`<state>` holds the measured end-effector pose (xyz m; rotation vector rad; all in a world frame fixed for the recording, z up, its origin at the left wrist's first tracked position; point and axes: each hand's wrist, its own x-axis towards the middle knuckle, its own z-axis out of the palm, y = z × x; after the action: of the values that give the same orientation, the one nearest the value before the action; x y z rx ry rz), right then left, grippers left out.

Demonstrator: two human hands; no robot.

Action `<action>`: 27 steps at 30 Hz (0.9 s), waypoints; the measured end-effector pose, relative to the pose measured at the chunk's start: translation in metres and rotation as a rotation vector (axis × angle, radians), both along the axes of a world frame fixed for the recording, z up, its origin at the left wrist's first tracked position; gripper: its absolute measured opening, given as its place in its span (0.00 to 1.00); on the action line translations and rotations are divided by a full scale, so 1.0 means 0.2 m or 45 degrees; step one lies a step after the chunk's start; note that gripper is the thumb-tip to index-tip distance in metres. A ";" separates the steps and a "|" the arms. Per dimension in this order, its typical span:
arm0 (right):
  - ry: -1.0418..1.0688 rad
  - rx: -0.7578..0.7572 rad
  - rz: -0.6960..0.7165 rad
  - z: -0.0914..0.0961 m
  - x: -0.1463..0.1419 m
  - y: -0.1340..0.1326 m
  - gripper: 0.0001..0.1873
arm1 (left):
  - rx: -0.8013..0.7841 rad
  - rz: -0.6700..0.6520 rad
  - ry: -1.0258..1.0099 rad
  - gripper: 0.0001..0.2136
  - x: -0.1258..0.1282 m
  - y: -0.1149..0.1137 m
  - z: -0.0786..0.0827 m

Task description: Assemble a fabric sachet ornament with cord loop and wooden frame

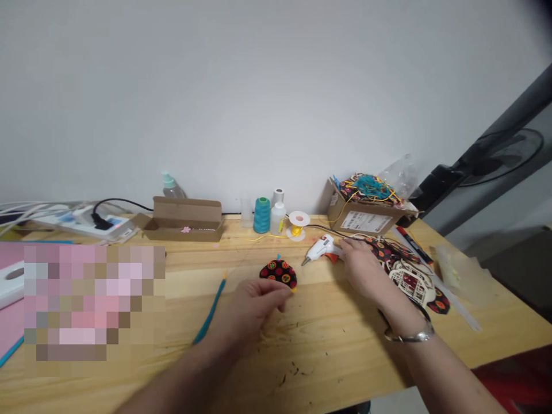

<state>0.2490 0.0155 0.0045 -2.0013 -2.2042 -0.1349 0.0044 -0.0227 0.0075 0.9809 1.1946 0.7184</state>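
Note:
My left hand (pixel 263 305) pinches the lower edge of a black fabric piece (pixel 278 271) with red and orange round motifs. A small teal tip shows at its top and a bit of yellow at its lower right. My right hand (pixel 364 267) is closed at the handle end of a white hot glue gun (pixel 321 247) with an orange trigger, lying with its nozzle to the left; the fingertips are partly hidden. Left of my left hand lies a teal cord (pixel 211 313) with a yellow end. Wooden lattice cutouts (pixel 411 282) and patterned fabric are beside my right wrist.
Along the wall stand an open cardboard box (pixel 185 230), a teal thread cone (pixel 261 215), a white bottle (pixel 278 218), a yellow thread spool (pixel 297 224) and a carton (pixel 362 221) heaped with fabric and thread. A power strip (pixel 99 224) lies left; a marker (pixel 414 244) lies right.

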 end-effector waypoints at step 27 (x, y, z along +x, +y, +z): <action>0.184 -0.186 0.084 0.11 -0.01 0.00 0.11 | 0.020 0.294 -0.199 0.12 -0.04 0.06 -0.02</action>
<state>0.2470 0.0157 0.0270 -1.9382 -2.2429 0.1785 -0.0036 -0.0100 0.0033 0.7913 1.1768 0.9702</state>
